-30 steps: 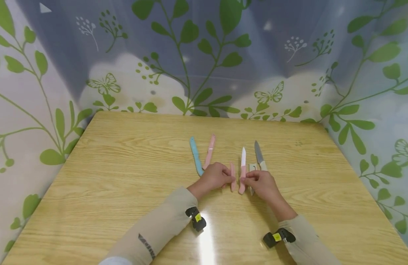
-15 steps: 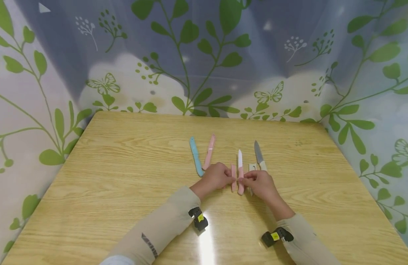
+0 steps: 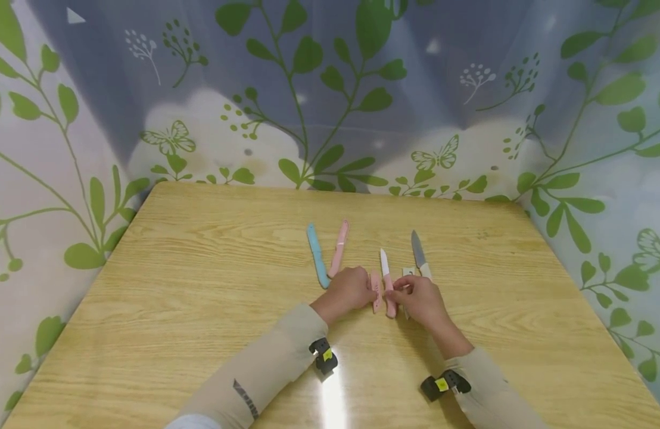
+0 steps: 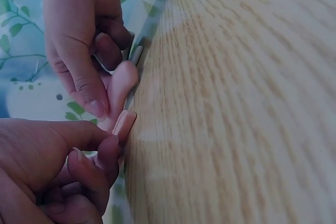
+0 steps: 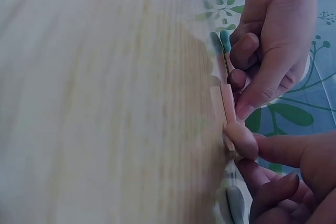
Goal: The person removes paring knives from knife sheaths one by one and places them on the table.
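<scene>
My left hand (image 3: pixel 364 291) pinches a short pink sheath (image 3: pixel 375 293) that lies on the wooden table (image 3: pixel 201 286). My right hand (image 3: pixel 401 293) grips the pink handle of a white-bladed knife (image 3: pixel 386 280), which lies right beside the sheath with its blade pointing away from me. In the left wrist view the left hand (image 4: pixel 107 142) holds the sheath's end (image 4: pixel 125 121), and the right hand (image 4: pixel 89 77) has its fingers round the pink handle (image 4: pixel 122 83). In the right wrist view the handle's butt (image 5: pixel 241 141) touches the sheath (image 5: pixel 224 106).
A blue sheathed knife (image 3: pixel 317 255) and a pink one (image 3: pixel 338 246) lie just beyond my left hand. A grey-bladed knife (image 3: pixel 418 252) with a cream handle and a small cream sheath (image 3: pixel 407 272) lie by my right hand. Leaf-patterned curtains surround the table.
My right hand has brought the white-bladed knife leftward and nearer to me, until it lies against the pink sheath. The left hand has kept its hold on the sheath.
</scene>
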The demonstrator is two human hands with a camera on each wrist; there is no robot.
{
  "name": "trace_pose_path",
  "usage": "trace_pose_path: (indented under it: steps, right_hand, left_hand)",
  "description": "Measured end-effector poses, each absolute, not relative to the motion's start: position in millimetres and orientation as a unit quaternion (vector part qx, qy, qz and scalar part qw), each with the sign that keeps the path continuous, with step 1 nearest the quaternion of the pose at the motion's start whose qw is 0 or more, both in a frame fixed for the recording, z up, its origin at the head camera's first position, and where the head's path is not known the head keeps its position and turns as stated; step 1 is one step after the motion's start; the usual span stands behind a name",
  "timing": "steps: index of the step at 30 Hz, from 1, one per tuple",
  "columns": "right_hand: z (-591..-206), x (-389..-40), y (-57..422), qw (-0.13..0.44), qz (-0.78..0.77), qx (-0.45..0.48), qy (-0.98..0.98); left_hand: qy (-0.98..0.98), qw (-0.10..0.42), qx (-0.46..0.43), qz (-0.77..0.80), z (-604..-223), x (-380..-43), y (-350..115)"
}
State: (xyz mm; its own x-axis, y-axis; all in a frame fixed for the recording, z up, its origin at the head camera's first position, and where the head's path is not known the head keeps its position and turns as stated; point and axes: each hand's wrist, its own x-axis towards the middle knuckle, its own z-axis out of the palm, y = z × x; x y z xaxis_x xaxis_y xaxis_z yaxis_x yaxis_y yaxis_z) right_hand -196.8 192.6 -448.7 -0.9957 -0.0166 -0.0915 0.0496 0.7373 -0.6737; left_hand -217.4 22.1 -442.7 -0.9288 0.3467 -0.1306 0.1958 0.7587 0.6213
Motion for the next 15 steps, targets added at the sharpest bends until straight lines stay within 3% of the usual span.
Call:
trace_pose_path:
  steps: [15]
  right_hand:
    - [-444.0, -195.3, 187.9, 0.046, -0.341, 0.004, 0.939]
  left_hand:
    - [0.929, 0.110, 0.170, 0.309, -442.3, -213.7, 19.8]
